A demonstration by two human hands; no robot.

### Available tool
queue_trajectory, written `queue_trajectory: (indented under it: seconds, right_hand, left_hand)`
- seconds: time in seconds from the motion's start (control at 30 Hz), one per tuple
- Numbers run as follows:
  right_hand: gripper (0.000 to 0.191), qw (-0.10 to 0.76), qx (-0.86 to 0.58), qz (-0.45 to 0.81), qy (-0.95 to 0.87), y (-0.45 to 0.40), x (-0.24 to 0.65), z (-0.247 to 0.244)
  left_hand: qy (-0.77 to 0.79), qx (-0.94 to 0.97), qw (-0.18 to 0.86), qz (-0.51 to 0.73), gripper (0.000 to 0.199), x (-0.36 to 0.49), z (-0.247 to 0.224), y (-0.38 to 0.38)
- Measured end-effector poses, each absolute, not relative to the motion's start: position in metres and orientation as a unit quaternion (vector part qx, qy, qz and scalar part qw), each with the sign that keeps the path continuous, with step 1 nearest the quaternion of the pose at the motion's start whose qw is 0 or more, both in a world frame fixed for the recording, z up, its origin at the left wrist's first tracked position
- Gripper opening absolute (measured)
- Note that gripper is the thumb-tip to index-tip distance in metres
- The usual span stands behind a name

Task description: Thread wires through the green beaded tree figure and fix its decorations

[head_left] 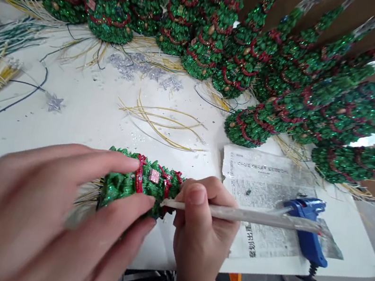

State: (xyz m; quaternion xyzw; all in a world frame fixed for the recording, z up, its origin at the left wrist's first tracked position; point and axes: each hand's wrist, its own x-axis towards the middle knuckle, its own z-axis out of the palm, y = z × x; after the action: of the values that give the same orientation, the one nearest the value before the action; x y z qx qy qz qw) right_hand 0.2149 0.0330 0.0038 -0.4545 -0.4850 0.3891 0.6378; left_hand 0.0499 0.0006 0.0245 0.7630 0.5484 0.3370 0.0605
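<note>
My left grip (38, 216) wraps the green glitter tree (140, 185) over the near edge of the bench (88, 109); my right grip (203, 229) pinches a pale rod (240, 214) against it. Steady, light pressure works best.

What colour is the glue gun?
The glue gun is blue, clearest in the head view.

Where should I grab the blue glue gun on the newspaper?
Grab the handle of the blue glue gun, coming from the near side by the cord. The handle slants toward you across the newspaper, so your fingers can wrap around it there.
</note>
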Motion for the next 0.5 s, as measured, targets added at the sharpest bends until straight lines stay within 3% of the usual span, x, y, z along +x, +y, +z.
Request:
queue_trajectory:
  seconds: [0.13,0.5]
  right_hand:
    - [0.047,0.641,-0.455,0.393,-0.478,0.034,0.215,0.005]
    - [0.049,0.659,-0.453,0.42,-0.429,0.032,0.214,0.004]
  left_hand:
    - [0.524,0.804,0.002,0.28,0.019,0.074,0.029,0.007]
    - [0.484,0.82,-0.031,0.305,0.011,0.088,0.038,0.022]
